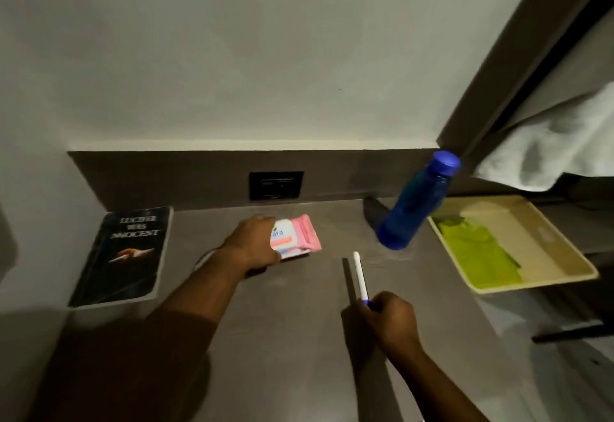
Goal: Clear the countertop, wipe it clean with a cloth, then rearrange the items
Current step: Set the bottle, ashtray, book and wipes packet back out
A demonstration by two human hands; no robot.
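Book (123, 255) left, tray (561, 242) right

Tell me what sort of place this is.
Probably a bedroom or hotel-room counter nook, not a kitchen. A paperback book lies on the grey countertop under a wall socket, with a blue water bottle and a white towel hanging at right.

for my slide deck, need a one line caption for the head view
Left hand grips a pink wipes packet, right hand holds a white pen over the grey countertop.
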